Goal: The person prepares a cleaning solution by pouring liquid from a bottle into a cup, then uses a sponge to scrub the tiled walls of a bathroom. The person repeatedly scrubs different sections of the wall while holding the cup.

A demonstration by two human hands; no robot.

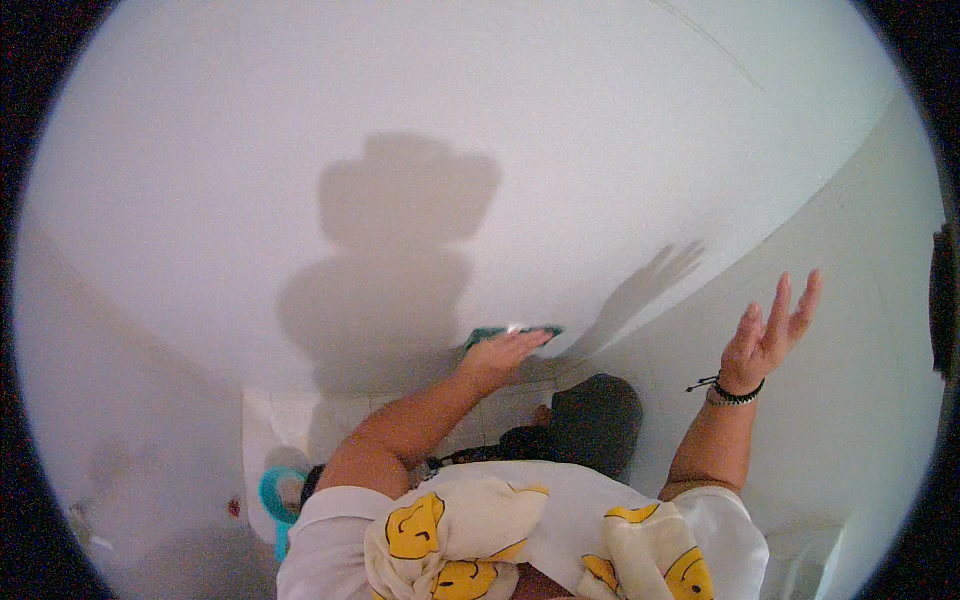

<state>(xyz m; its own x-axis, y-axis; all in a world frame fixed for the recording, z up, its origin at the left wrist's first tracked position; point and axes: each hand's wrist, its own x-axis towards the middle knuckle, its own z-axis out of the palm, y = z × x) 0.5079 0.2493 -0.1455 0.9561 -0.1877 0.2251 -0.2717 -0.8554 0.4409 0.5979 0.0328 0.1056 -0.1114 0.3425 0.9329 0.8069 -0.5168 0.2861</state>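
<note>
My left hand [500, 355] reaches forward and presses a flat dark green pad [486, 335] against the white wall [600, 120]. The fingers lie over the pad, and a bright white spot shows at its upper edge; whether it is a scouring pad or a folded cloth I cannot make out. Raised off to the right, my right hand [765, 340] is empty, its fingers spread apart. It is nearest the right-hand wall [850, 260], and dark bracelets circle its wrist.
Shadows of my head and right arm fall on the wall. A turquoise ring-shaped thing [277, 500] is at the lower left, beside a pale tiled ledge [258, 415]. Between my arms sits a dark grey rounded thing [600, 425]. A dark object [943, 300] shows at the right rim.
</note>
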